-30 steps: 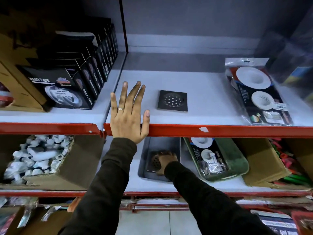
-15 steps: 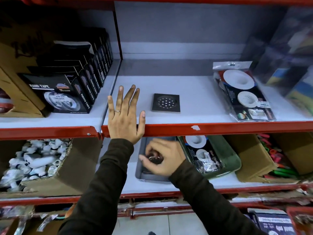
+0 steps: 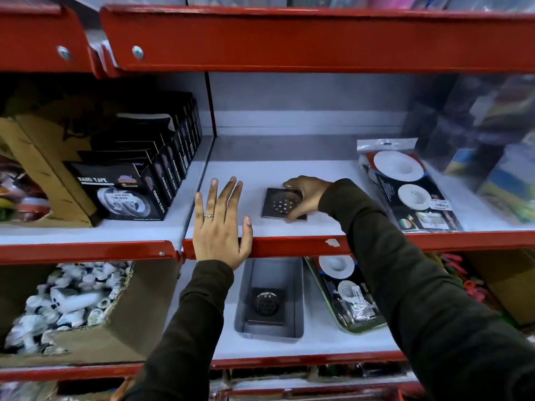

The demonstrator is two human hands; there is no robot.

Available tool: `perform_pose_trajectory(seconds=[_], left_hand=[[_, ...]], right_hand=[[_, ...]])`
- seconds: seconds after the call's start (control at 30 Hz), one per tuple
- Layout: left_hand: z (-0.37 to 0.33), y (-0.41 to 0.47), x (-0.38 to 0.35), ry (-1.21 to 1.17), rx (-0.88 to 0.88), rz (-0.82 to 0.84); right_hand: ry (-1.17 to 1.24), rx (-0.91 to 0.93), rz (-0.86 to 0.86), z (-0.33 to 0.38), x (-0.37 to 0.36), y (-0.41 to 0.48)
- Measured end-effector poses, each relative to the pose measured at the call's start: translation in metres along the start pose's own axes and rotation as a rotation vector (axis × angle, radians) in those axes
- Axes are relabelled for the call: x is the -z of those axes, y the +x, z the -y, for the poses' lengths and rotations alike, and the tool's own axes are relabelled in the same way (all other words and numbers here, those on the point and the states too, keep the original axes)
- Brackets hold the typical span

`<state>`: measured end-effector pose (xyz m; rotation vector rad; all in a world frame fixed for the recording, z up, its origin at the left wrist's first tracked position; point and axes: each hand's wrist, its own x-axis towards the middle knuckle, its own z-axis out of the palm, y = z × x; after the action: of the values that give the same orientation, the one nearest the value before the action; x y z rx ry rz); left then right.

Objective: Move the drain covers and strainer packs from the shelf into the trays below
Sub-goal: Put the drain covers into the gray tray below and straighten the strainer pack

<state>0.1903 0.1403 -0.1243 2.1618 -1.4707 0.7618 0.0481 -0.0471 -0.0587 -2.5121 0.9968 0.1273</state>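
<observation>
Fingers of the right hand [image 3: 304, 196] curl over the far and right edges of the dark square metal drain cover [image 3: 282, 204], with the thumb at its near right corner; they are closing on it, though whether the grip is firm enough to lift cannot be told. The cover lies flat on the white shelf board [image 3: 289, 172], near the front, directly left of the right palm and just right of the left hand [image 3: 221, 227]. The right hand is clearly the nearer one. The left hand rests flat and spread, grasping nothing, over the red front rail [image 3: 289, 247].

The cover looks thin and rigid, with a round perforated centre that catches the light. Being square, it has no long axis to mind.

Straight below stands the grey rectangular plastic tray [image 3: 298, 302], already holding a similar cover. A clear strainer pack with white discs [image 3: 405, 183] waits far right on the shelf, above a green tray [image 3: 370, 328].
</observation>
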Motion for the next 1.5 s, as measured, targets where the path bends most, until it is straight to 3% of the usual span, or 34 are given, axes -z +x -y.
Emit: perform_pose_trajectory(seconds=[0.13,0.3,0.43,0.6,0.83,1.0,1.13,1.27,1.5], left_hand=[[-0.001,0.000,0.000,0.000,-0.002,-0.004],[0.000,0.000,-0.001,-0.003,-0.013,-0.014],[0.000,-0.001,-0.002,-0.005,-0.015,-0.021],[0.000,-0.001,-0.005,0.011,-0.024,-0.052],[0.001,0.000,-0.006,0.001,-0.051,-0.064],[0.002,0.001,-0.008,-0.006,-0.058,-0.084],[0.002,0.000,-0.009,-0.015,-0.061,-0.096],[0.002,0.001,-0.008,-0.037,-0.051,-0.098],[-0.003,-0.005,-0.002,-0.179,-0.028,-0.033]], right_hand=[[-0.111,0.044,-0.180,0.006,0.007,-0.018],[0.044,0.149,-0.341,0.040,0.017,-0.094],[0.043,0.242,-0.114,0.069,-0.014,-0.159],[-0.103,0.109,0.238,0.046,-0.121,-0.116],[-0.093,-0.119,0.193,0.008,-0.229,-0.019],[-0.086,-0.161,0.261,-0.006,-0.273,-0.002],[-0.103,-0.133,0.199,-0.013,-0.283,-0.003],[0.009,-0.100,0.005,-0.007,-0.268,-0.027],[0.157,0.164,-0.650,0.009,-0.191,-0.106]])
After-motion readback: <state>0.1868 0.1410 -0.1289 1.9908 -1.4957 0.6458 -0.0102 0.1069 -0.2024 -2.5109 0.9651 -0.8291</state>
